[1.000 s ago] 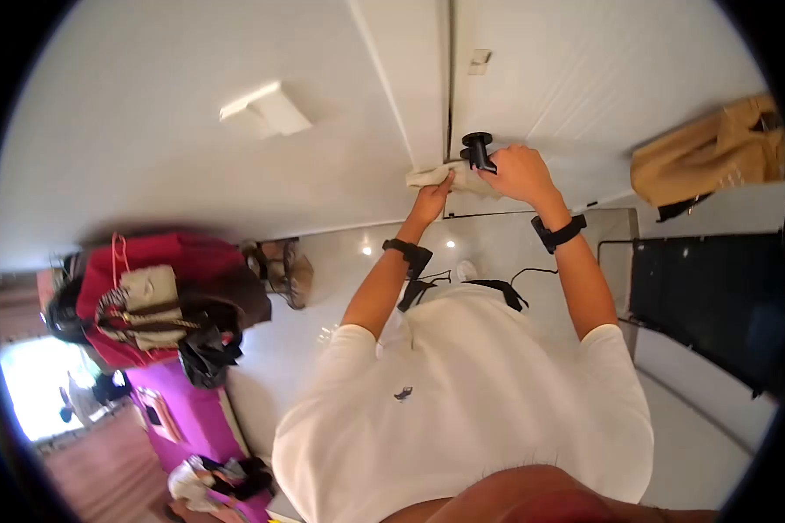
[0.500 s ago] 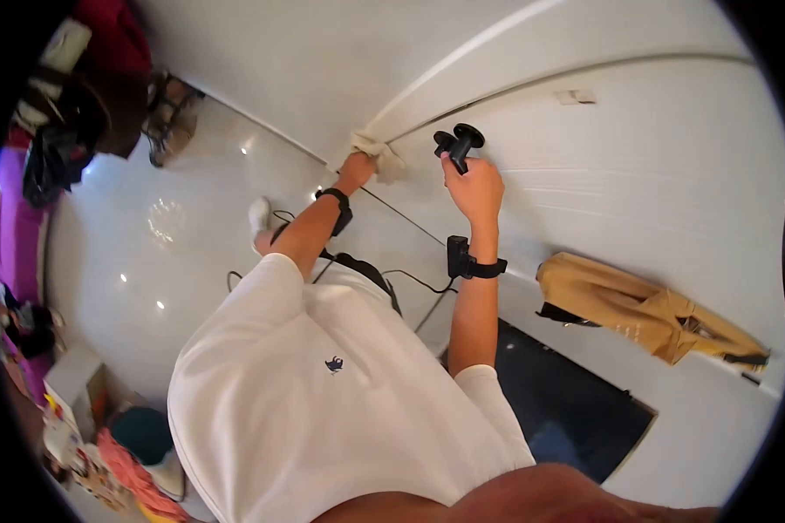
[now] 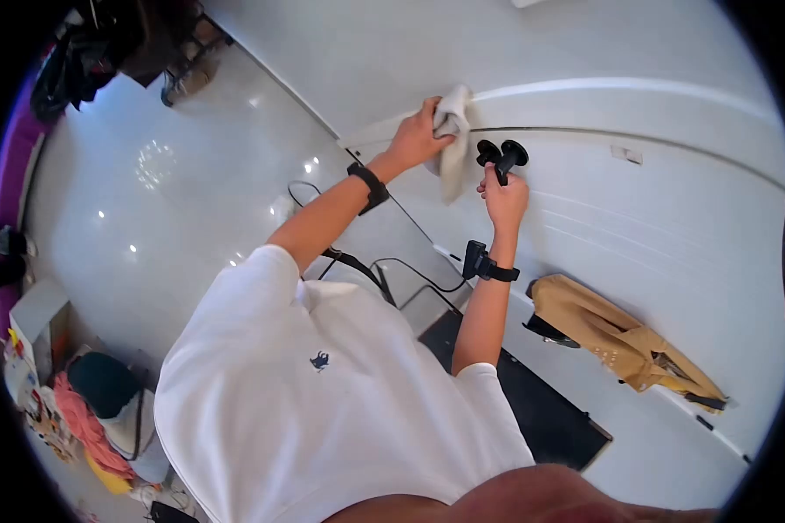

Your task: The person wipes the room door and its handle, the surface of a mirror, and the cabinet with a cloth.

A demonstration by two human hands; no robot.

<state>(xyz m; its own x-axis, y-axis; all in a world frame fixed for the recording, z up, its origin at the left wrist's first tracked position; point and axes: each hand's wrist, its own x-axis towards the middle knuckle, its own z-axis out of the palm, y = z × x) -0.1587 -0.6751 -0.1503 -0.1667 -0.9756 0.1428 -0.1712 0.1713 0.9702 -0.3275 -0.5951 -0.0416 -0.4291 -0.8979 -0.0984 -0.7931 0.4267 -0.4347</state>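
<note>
My left hand (image 3: 415,141) is closed around a pale beige cloth (image 3: 452,131), which hangs down in folds close to the white door (image 3: 637,196). Just right of it, my right hand (image 3: 507,202) grips a black door handle (image 3: 512,157) that has two round black ends. The cloth is a short way left of the handle, apart from it. Each wrist wears a black strap; the one on the right wrist carries a small black box (image 3: 476,260).
Brown trousers (image 3: 619,336) hang on the door at the right. A dark mat (image 3: 536,410) lies on the floor below. Thin black cables (image 3: 410,261) run near my waist. Clothes and boxes (image 3: 105,383) are piled at the lower left, and shoes (image 3: 187,80) stand at the upper left.
My left hand has moved up and right with the cloth, from the door's edge to beside the handle. My right hand still holds the handle, which now appears further right and slightly lower.
</note>
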